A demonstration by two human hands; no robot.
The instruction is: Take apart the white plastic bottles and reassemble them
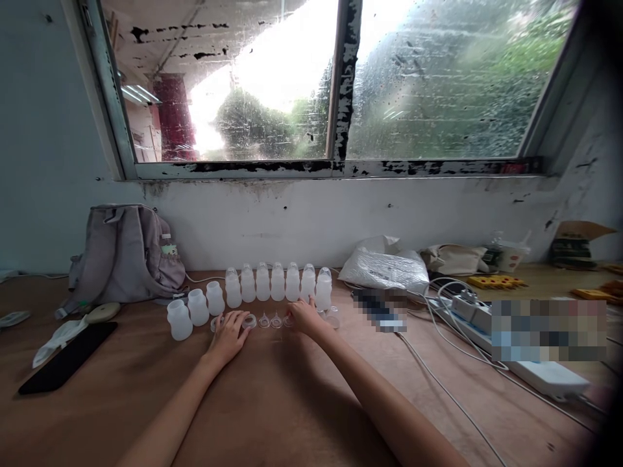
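Note:
Several frosted baby bottles stand upright in a curved row, most wearing clear domed caps. At the row's left end, three bottles have no caps. In front of them lie clear bottle nipples and ring collars. My left hand rests over the left-hand rings with its fingers apart, the thumb side close to one collar. My right hand is curled at the right part of the nipple line, its fingertips on a nipple that they partly cover.
A grey backpack leans on the wall at left, with a black flat case before it. To the right are a silvery plastic bag, a charging phone partly blurred out, and a white power strip with loose cables.

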